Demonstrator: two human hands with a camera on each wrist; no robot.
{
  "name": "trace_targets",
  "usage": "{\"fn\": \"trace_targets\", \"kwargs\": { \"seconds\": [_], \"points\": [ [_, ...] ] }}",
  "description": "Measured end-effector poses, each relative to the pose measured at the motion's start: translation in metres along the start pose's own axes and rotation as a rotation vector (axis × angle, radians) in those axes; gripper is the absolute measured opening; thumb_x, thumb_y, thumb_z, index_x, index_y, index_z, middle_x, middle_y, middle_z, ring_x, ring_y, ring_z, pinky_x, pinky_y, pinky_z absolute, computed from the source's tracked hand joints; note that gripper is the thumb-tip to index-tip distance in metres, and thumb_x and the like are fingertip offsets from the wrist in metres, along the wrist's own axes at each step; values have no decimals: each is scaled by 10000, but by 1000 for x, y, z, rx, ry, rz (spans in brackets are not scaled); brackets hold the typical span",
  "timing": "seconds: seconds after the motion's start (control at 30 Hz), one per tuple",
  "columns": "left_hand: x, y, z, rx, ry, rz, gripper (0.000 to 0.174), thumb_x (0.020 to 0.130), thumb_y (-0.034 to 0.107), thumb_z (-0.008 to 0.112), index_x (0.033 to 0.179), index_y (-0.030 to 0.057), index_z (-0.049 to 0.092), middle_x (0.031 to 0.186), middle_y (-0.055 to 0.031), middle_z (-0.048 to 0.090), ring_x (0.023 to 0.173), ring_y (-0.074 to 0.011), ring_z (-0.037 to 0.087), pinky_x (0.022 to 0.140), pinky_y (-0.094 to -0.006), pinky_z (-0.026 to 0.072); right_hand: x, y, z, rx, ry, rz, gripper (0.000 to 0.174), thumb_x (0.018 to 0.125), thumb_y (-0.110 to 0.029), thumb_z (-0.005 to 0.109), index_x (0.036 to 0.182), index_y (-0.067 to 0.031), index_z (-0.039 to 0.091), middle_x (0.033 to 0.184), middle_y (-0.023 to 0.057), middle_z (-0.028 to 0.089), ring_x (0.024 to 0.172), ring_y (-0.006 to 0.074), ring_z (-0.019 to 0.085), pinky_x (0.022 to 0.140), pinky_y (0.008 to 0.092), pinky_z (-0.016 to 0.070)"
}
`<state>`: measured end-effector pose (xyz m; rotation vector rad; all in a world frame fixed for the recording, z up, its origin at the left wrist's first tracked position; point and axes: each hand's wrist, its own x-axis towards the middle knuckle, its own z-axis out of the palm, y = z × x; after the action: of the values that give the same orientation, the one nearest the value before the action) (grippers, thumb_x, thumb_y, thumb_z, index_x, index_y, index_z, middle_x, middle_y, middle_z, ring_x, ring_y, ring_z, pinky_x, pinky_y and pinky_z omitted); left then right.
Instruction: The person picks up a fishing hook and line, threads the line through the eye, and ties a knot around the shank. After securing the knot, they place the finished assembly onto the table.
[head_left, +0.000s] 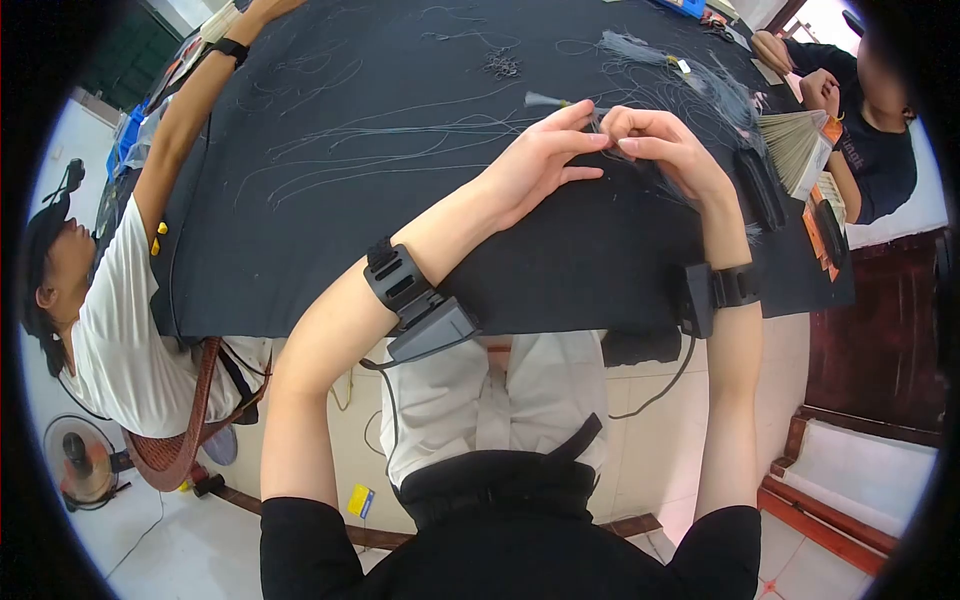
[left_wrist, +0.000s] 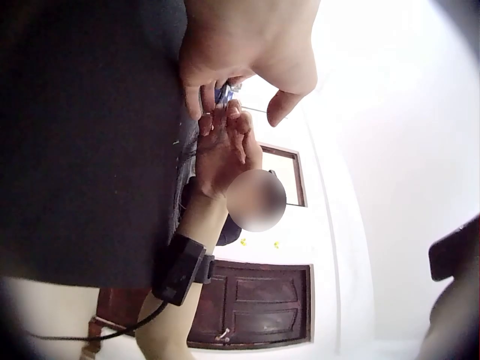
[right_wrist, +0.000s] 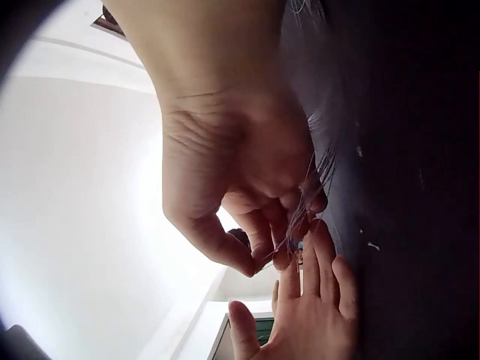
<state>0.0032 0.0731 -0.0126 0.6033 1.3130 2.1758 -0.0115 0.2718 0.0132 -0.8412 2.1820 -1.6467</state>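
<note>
My right hand (head_left: 675,150) pinches a bundle of thin clear lines (right_wrist: 305,199) between curled fingers and thumb, above the black cloth. The loose ends fan out along the palm in the right wrist view. My left hand (head_left: 528,168) meets it from the other side, its fingers nearly straight and its thumb held apart. Left fingertips (right_wrist: 319,232) reach right to the lines beside the right fingers. A small pale tuft of line (head_left: 543,100) shows just beyond the left hand. Long single lines (head_left: 400,128) stretch leftward over the cloth.
The black cloth (head_left: 300,250) covers the table. A small dark heap (head_left: 503,66) lies farther back. Tangled line bundles (head_left: 640,50) spread at back right, near a fanned stack of cards (head_left: 795,150) and a black case (head_left: 762,188). Other people sit left and right.
</note>
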Motion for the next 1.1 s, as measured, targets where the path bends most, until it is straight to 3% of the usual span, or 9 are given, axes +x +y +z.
{"fn": "trace_targets", "kwargs": {
  "seconds": [0.17, 0.27, 0.43, 0.57, 0.67, 0.8, 0.87, 0.9, 1.1],
  "points": [
    [0, 0, -2, -38, 19, 12, 706, 853, 246, 488, 1340, -84, 98, 1395, -207, 154, 1254, -283, 291, 981, -372, 319, -3, 4, -9, -46, 179, -120, 219, 773, -230, 555, 846, -31, 609, 1059, 80, 522, 1032, 171, 459, 912, 288, 310],
    [0, 0, -2, -35, 44, 21, 713, 853, 251, 489, 1340, -85, 92, 1405, -202, 125, 1255, -285, 291, 981, -368, 323, -5, 7, -21, 75, 292, -185, 241, 778, -227, 550, 889, -20, 604, 1135, 89, 507, 1107, 188, 429, 974, 301, 257],
    [1, -1, -3, -20, 67, 42, 723, 846, 256, 493, 1340, -86, 90, 1409, -203, 114, 1248, -288, 304, 978, -373, 327, -6, 11, -35, 665, 599, -357, 277, 859, -180, 450, 976, 48, 554, 1158, 166, 504, 1099, 240, 456, 933, 350, 344],
    [2, -1, -3, 54, 46, 51, 706, 830, 264, 511, 1342, -64, 150, 1405, -195, 151, 1236, -279, 323, 969, -363, 332, -7, 3, -42, 873, 943, -438, 300, 907, -185, 381, 1000, 60, 526, 1148, 180, 511, 1096, 263, 469, 950, 356, 349],
    [1, 0, -1, 152, -13, 38, 685, 816, 280, 527, 1341, -29, 213, 1394, -179, 205, 1230, -268, 334, 960, -353, 335, -5, 2, -37, 437, 783, -405, 286, 911, -197, 393, 997, 36, 534, 1170, 171, 509, 1080, 246, 485, 955, 334, 347],
    [0, 1, 0, 221, -31, 46, 661, 800, 301, 545, 1336, 18, 278, 1371, -157, 275, 1214, -256, 353, 952, -342, 337, 2, 1, -10, 110, 295, -110, 244, 891, -237, 468, 1010, -46, 561, 1203, 118, 507, 1064, 186, 494, 929, 305, 354],
    [0, 0, -1, 244, -28, 51, 647, 798, 304, 548, 1332, 37, 299, 1358, -154, 299, 1203, -248, 365, 951, -334, 334, -1, 4, 1, 17, 212, -42, 217, 875, -252, 506, 954, -59, 565, 1101, 77, 547, 984, 138, 499, 887, 273, 362],
    [0, 1, -2, 255, -24, 55, 641, 797, 305, 550, 1331, 46, 309, 1351, -152, 311, 1197, -245, 370, 951, -330, 332, -2, 3, 0, 0, 203, 20, 194, 864, -250, 530, 909, -63, 559, 958, 20, 541, 889, 93, 480, 836, 234, 366],
    [1, -2, -2, 382, 30, 25, 606, 801, 295, 549, 1328, 87, 334, 1302, -153, 374, 1158, -224, 403, 965, -317, 307, -6, -1, -4, -104, 63, 171, 148, 839, -203, 564, 882, -62, 578, 784, -34, 509, 760, 54, 463, 699, 196, 374]
  ]
}}
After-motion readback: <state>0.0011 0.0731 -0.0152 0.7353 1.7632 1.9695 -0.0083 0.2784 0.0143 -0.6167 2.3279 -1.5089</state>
